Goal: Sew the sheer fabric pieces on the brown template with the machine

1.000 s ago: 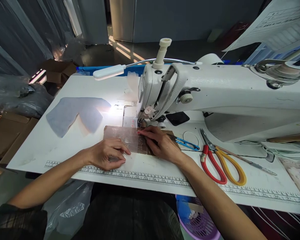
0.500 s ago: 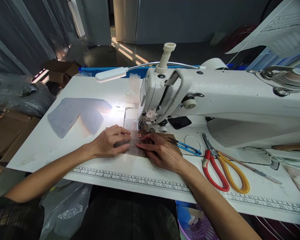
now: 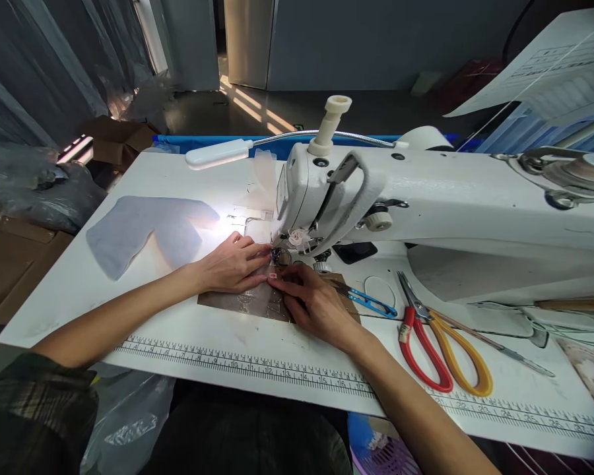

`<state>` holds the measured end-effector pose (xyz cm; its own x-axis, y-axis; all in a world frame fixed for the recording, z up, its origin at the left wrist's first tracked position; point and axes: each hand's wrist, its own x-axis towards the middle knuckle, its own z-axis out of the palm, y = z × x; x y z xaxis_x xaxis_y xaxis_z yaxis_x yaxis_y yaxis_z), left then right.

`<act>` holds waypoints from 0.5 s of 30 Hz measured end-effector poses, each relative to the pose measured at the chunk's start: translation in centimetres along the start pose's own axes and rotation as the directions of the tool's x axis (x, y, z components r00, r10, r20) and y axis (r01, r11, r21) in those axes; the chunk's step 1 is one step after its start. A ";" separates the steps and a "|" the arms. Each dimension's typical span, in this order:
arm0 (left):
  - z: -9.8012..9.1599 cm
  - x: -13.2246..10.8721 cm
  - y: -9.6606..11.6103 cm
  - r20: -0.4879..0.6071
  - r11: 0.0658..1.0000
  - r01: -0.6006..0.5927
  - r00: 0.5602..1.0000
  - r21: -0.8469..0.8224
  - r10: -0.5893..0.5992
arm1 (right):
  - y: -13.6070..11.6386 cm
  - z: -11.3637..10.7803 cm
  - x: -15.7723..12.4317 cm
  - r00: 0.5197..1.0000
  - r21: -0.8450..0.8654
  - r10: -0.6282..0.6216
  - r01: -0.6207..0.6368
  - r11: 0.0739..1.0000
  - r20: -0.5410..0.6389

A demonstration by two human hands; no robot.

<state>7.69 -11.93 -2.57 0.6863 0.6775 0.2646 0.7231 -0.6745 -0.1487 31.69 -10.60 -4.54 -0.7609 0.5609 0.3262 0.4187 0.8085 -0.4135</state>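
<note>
Hand positions at a sewing machine (image 3: 440, 191), with all places given relative to that machine. The sheer fabric (image 3: 261, 300) lies just in front of the machine's needle end, over a brown sheet (image 3: 222, 301) on the tabletop (image 3: 54, 303). Left hand (image 3: 232, 265): in front and to the left of the needle end, fingers extended and slightly apart, resting on the sheer fabric, with the foremost tips beside the presser foot (image 3: 276, 257). Right hand (image 3: 319, 303): in front and to the right of the needle end, fingers bent, index tip beside a small red-and-white tag (image 3: 273, 276); whether thumb and finger pinch the cloth cannot be told. Blue-handled snips (image 3: 372, 303) and scissors (image 3: 445, 349) with one red and one yellow handle lie in front of the machine's arm. A grey-blue cloth piece (image 3: 141, 227) lies flat to the machine's left; a white lamp (image 3: 218, 154) hangs beyond it.
</note>
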 end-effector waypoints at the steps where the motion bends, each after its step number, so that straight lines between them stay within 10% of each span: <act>1: 0.0 0.0 -0.1 0.001 1.000 0.007 1.000 -0.013 -0.007 | 0.1 0.2 0.0 1.000 0.007 0.002 -0.002 1.000 -0.006; 15: 0.8 -0.5 0.1 -0.025 0.968 0.107 0.993 -0.228 -0.116 | -0.2 0.4 -0.3 0.998 0.039 0.048 -0.047 0.998 -0.042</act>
<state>7.46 -12.12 -3.50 0.5958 0.7436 0.3035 0.7558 -0.6469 0.1013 31.63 -11.02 -4.85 -0.7184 0.6063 0.3409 0.4344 0.7739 -0.4608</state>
